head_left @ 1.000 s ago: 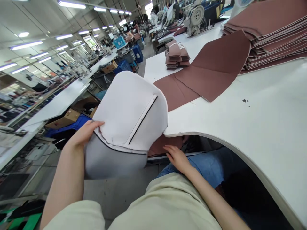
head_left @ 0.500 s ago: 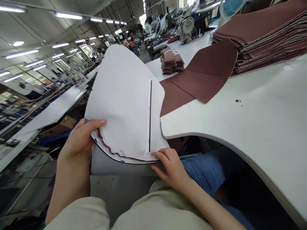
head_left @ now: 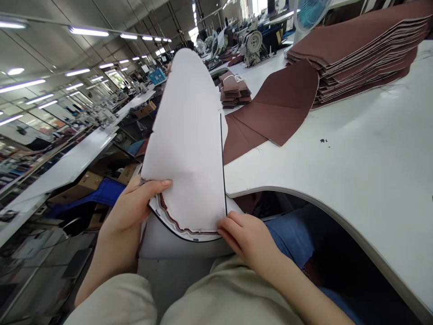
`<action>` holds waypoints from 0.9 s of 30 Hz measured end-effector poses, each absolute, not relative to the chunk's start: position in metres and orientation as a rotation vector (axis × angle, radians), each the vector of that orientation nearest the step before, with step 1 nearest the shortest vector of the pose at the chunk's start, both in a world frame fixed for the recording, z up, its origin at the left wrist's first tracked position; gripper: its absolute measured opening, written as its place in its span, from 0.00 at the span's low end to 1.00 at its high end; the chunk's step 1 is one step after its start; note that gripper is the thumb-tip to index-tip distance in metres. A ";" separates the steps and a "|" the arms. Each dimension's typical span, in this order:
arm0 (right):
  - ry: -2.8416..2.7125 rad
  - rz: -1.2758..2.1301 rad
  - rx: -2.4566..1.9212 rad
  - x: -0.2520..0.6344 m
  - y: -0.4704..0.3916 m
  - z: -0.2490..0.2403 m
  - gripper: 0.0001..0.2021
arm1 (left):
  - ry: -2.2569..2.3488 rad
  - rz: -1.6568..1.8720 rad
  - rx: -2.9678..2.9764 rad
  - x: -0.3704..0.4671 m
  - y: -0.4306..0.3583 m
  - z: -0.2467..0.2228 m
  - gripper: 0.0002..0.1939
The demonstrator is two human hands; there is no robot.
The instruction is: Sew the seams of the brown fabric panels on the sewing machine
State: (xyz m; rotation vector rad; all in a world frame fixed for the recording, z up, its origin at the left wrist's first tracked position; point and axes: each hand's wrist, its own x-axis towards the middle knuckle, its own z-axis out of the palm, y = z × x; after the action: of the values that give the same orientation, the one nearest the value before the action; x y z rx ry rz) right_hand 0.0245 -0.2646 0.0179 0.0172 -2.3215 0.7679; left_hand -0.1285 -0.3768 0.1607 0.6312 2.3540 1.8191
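Observation:
A large sewn panel with a white backing stands tilted up over my lap, its rounded tip pointing away. My left hand grips its left edge, thumb on the white face and the other fingers hidden behind. At the lower right, my right hand pinches the panel's edge near the end of a straight black strip. Along the curved bottom edge, layers of white and brown show above a black rim. A grey surface hangs below that edge.
The white table curves round my right side. On it lie loose brown pieces, a small tied bundle and a tall stack of brown panels. A sewing machine and blue fan stand behind. Cardboard boxes are at left.
The panel has shifted right and turned narrower to my view, bending near the black strip. My left hand has moved right with it, and my right hand's fingers have closed on the lower edge.

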 end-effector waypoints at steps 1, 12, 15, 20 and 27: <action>-2.348 0.758 0.012 0.028 -0.262 0.017 0.13 | 2.337 1.817 0.614 -0.128 -0.377 0.161 0.22; -1.968 1.744 -0.105 0.062 -0.244 0.010 0.14 | 2.375 1.808 0.449 -0.097 -0.366 0.171 0.22; -1.770 1.830 -0.183 0.066 -0.246 0.014 0.06 | 2.385 1.803 0.360 -0.085 -0.369 0.175 0.23; -1.805 1.805 -0.285 0.064 -0.249 0.001 0.09 | 2.536 1.854 0.302 -0.085 -0.386 0.171 0.27; -1.756 2.235 -0.528 0.035 -0.236 -0.053 0.33 | 2.434 1.669 0.733 -0.131 -0.410 0.190 0.38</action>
State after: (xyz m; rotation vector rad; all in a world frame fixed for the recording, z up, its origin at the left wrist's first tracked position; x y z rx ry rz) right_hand 0.0346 -0.2360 -0.0534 -0.5277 -1.7556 2.2349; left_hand -0.1310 -0.4101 0.1898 0.7326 2.4342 1.6687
